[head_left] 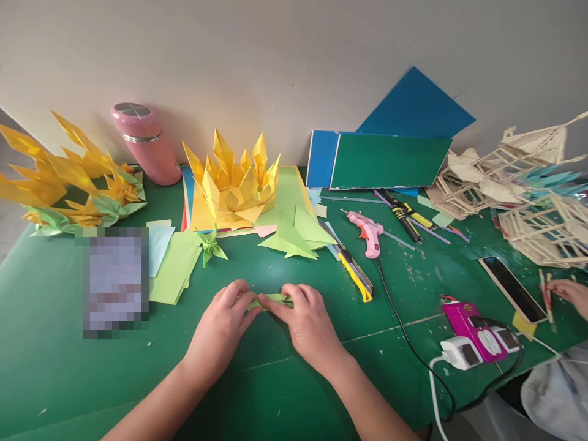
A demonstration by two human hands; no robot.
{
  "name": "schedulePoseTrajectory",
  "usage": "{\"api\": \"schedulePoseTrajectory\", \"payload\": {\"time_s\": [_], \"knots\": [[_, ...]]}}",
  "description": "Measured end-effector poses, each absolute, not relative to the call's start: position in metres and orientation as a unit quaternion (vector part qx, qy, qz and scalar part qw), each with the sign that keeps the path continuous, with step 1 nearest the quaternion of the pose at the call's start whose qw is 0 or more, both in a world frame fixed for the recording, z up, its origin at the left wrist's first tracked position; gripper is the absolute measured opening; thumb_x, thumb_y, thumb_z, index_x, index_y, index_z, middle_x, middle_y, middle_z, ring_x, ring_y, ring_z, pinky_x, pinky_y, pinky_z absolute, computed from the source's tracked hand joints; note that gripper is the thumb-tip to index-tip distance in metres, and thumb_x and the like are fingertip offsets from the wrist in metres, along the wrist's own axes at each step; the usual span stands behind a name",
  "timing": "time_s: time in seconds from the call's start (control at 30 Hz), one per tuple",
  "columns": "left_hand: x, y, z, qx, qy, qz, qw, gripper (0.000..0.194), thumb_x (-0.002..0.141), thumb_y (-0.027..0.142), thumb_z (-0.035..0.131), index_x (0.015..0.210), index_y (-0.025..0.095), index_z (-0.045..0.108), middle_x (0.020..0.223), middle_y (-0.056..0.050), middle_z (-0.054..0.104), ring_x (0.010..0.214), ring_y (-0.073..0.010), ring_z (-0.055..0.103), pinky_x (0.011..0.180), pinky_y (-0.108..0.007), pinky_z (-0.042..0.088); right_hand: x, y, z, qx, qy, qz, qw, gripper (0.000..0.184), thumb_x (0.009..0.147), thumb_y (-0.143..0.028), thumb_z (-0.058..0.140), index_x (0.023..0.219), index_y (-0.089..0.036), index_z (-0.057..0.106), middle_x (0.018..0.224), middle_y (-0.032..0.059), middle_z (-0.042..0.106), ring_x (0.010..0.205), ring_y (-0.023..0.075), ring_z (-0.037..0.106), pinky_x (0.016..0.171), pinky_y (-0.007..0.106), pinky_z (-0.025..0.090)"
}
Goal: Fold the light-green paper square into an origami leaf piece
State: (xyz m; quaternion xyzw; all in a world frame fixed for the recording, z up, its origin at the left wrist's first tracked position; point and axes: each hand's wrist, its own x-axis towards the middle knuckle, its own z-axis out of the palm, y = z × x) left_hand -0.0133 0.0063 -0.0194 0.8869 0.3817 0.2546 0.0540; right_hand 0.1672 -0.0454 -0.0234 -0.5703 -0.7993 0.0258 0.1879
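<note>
Between both hands, low over the green table, is a narrow folded strip of light green paper (275, 298). My left hand (225, 318) pinches its left end with thumb and fingers. At the other end my right hand (309, 321) has its fingers closed on the same paper, which they partly cover. Just beyond lie a small green paper flower (212, 246) and several pointed folded green paper pieces (298, 233). A stack of light green paper sheets (172, 269) rests to the left of my left hand.
A yellow paper lotus (234, 184) stands at the back, with a pink flask (149, 144) beside it. To the right are a yellow cutter knife (353, 272), a pink glue gun (367, 233) with its cable, a phone (512, 288) and a power strip (475, 334). Another person's hand (572, 294) shows at the right edge.
</note>
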Motion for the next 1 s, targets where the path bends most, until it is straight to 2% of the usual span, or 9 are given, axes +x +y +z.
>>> {"api": "schedulePoseTrajectory", "payload": {"time_s": [0.23, 0.63, 0.83, 1.0], "knots": [[-0.012, 0.004, -0.021, 0.888, 0.382, 0.252, 0.046, 0.032, 0.096, 0.025, 0.037, 0.085, 0.015, 0.065, 0.085, -0.007, 0.063, 0.074, -0.0175, 0.063, 0.071, -0.031, 0.056, 0.168, -0.046, -0.026, -0.567, -0.802, 0.033, 0.186, 0.054, 0.090, -0.004, 0.039, 0.130, -0.038, 0.053, 0.099, 0.0085, 0.056, 0.088, 0.0235, 0.048, 0.074, 0.036, 0.043], [-0.013, 0.003, -0.018, 0.885, 0.385, 0.252, 0.071, 0.029, 0.095, 0.025, 0.039, 0.085, 0.017, 0.065, 0.087, -0.007, 0.064, 0.079, -0.0198, 0.061, 0.072, -0.034, 0.056, 0.168, -0.045, -0.025, -0.568, -0.801, 0.022, 0.186, 0.051, 0.092, -0.008, 0.041, 0.130, -0.040, 0.053, 0.098, 0.0074, 0.057, 0.087, 0.0223, 0.049, 0.073, 0.034, 0.043], [-0.010, -0.004, -0.023, 0.893, 0.358, 0.240, 0.131, 0.027, 0.095, 0.016, 0.036, 0.106, 0.019, 0.060, 0.103, -0.007, 0.065, 0.094, -0.0196, 0.063, 0.085, -0.036, 0.054, 0.168, -0.045, -0.025, -0.566, -0.800, 0.028, 0.197, 0.045, 0.093, -0.010, 0.041, 0.124, -0.037, 0.059, 0.097, 0.0075, 0.057, 0.088, 0.0227, 0.050, 0.072, 0.034, 0.043], [-0.008, -0.004, -0.024, 0.897, 0.362, 0.225, 0.119, 0.033, 0.090, 0.008, 0.037, 0.112, 0.018, 0.059, 0.105, -0.009, 0.068, 0.094, -0.0212, 0.064, 0.083, -0.037, 0.056, 0.168, -0.046, -0.027, -0.576, -0.768, 0.076, 0.270, 0.036, 0.095, -0.012, 0.039, 0.119, -0.028, 0.062, 0.096, 0.0076, 0.060, 0.090, 0.0215, 0.054, 0.076, 0.035, 0.047]]}}
